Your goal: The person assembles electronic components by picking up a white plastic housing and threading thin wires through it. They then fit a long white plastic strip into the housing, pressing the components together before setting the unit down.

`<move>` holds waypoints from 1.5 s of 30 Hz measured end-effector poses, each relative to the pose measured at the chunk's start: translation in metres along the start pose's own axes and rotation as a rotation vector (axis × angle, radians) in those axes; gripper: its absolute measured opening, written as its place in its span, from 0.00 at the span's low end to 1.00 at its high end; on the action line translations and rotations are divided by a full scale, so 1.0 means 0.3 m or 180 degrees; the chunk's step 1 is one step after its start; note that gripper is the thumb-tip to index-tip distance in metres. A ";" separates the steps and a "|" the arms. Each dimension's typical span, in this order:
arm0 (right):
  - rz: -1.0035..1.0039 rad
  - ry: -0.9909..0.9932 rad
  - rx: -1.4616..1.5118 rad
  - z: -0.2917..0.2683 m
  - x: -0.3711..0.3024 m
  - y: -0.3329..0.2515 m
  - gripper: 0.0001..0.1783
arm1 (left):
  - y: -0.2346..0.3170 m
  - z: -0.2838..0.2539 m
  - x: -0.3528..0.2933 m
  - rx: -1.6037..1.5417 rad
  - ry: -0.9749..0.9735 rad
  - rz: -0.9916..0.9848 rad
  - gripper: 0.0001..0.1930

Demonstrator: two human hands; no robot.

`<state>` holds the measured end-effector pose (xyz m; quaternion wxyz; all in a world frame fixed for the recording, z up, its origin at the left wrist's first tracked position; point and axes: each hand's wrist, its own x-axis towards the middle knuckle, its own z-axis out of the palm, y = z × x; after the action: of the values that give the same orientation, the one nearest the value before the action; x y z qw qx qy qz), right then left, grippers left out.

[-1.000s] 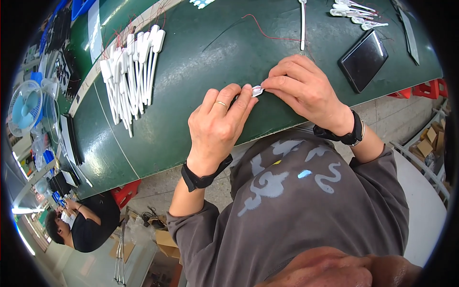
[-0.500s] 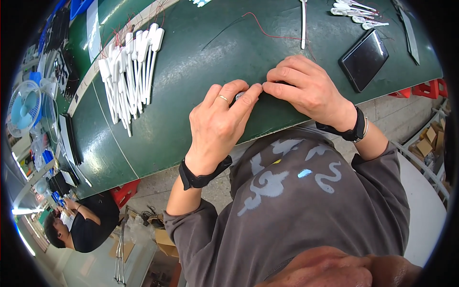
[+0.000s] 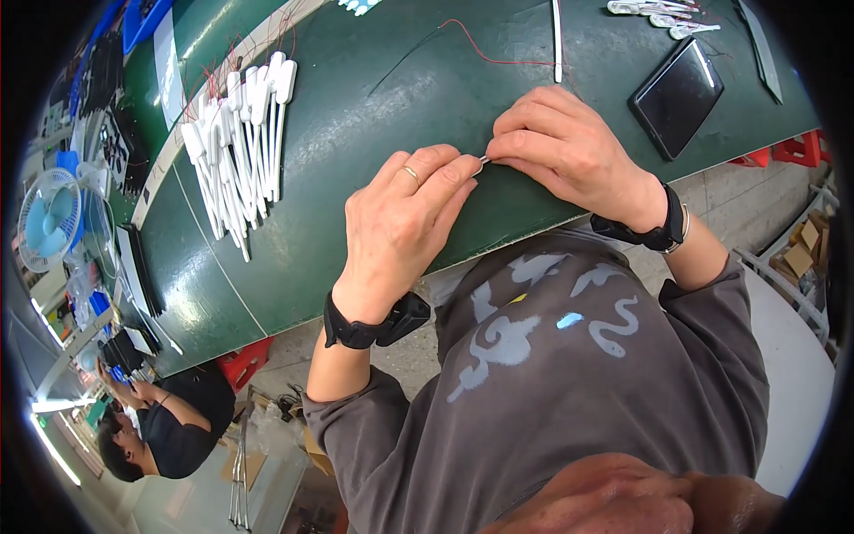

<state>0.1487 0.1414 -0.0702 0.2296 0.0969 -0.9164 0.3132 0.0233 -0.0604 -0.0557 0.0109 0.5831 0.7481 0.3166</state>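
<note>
At the far left stands a fan [image 3: 48, 220], and right of it a cluster of white sticks [image 3: 236, 151] with thin red wires lies on the green surface [image 3: 329, 178]. The left hand [image 3: 400, 214] pinches one end of a small pale piece [image 3: 483, 161], mostly hidden by fingers, held between the two hands near the surface's front edge, with a red wire [image 3: 498, 60] and a lone white stick [image 3: 557, 44] beyond. The right hand [image 3: 574, 160] pinches the piece's other end, and farther right lie white parts [image 3: 658, 11] and a phone [image 3: 678, 98].
</note>
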 end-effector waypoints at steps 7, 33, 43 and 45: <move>-0.0047 -0.0017 -0.0051 -0.004 -0.001 -0.001 0.10 | -0.003 0.001 0.001 -0.0096 -0.0020 -0.0032 0.13; -0.0356 0.0021 -0.0355 0.000 -0.009 -0.002 0.12 | -0.018 -0.011 -0.023 -0.0131 0.0025 -0.0188 0.13; -0.0297 0.0036 -0.0362 0.001 -0.012 -0.004 0.13 | 0.000 0.000 -0.034 -0.0142 0.0140 -0.0263 0.14; -0.0290 0.0027 -0.0361 0.000 -0.011 -0.005 0.13 | -0.001 0.003 -0.035 -0.0068 0.0136 -0.0193 0.14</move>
<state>0.1521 0.1403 -0.0712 0.2526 0.1240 -0.9263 0.2504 0.0267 -0.0694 -0.0602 0.0108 0.5531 0.7621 0.3364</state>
